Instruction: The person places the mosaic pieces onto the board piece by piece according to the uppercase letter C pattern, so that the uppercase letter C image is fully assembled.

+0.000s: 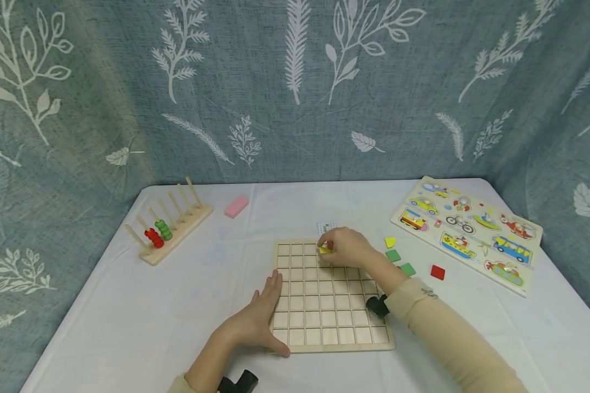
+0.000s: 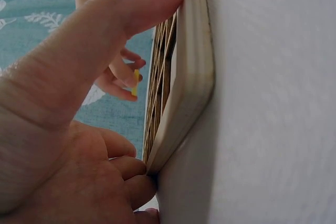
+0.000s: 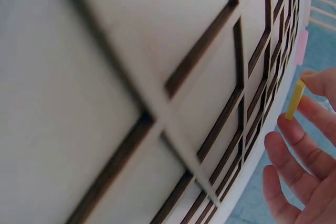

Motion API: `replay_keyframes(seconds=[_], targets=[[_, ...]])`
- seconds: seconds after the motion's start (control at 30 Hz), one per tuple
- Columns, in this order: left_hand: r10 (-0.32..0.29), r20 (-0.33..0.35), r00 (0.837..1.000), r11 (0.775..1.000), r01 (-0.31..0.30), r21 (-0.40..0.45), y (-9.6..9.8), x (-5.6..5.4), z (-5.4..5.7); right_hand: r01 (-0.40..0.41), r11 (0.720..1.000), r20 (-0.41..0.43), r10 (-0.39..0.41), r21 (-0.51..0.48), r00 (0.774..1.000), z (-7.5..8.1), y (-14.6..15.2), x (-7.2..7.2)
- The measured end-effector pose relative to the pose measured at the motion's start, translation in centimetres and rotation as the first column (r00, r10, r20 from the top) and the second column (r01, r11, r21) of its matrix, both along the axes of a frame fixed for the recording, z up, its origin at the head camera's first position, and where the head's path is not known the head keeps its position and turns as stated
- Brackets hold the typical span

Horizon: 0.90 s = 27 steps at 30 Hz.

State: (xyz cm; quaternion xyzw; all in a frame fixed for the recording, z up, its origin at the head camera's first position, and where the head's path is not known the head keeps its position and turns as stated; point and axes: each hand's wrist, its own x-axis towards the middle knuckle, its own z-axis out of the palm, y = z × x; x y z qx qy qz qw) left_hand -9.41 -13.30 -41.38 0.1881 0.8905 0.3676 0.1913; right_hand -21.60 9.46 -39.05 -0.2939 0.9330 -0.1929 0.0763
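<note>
A wooden grid board (image 1: 319,318) with square cells lies flat on the white table. My left hand (image 1: 258,322) rests along its left edge, thumb at the near corner and fingers straight up the side; the left wrist view shows the thumb (image 2: 152,3) on the rim. Over the board's far edge, my right hand (image 1: 346,248) pinches a yellow square tile (image 3: 295,99) between thumb and fingertips. Loose tiles lie right of the board: a yellow tile (image 1: 390,242), green tiles (image 1: 393,255) and a red tile (image 1: 438,272). A small printed card (image 1: 326,226) sits behind the board, partly hidden by the right hand.
At the back left stands a wooden peg rack (image 1: 177,232) with red beads (image 1: 154,238) and green beads (image 1: 164,230). A pink block (image 1: 236,207) lies beside it. A vehicle picture puzzle (image 1: 467,232) is at the back right. A patterned curtain (image 1: 275,109) hangs behind the table.
</note>
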Motion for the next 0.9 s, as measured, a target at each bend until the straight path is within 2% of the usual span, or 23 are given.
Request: replay_keyframes(seconds=[0.53,0.9], targets=[[-0.001,0.005,1.0,1.0,0.001,0.005,0.0,-0.1,-0.1,-0.003,0.995,0.006,0.003,0.103,1.0,-0.1,-2.0,-0.1],[-0.005,0.006,1.0,1.0,0.005,0.001,-0.1,-0.1,-0.1,0.011,0.992,0.011,-0.012,0.123,1.0,-0.1,-2.3,0.0]])
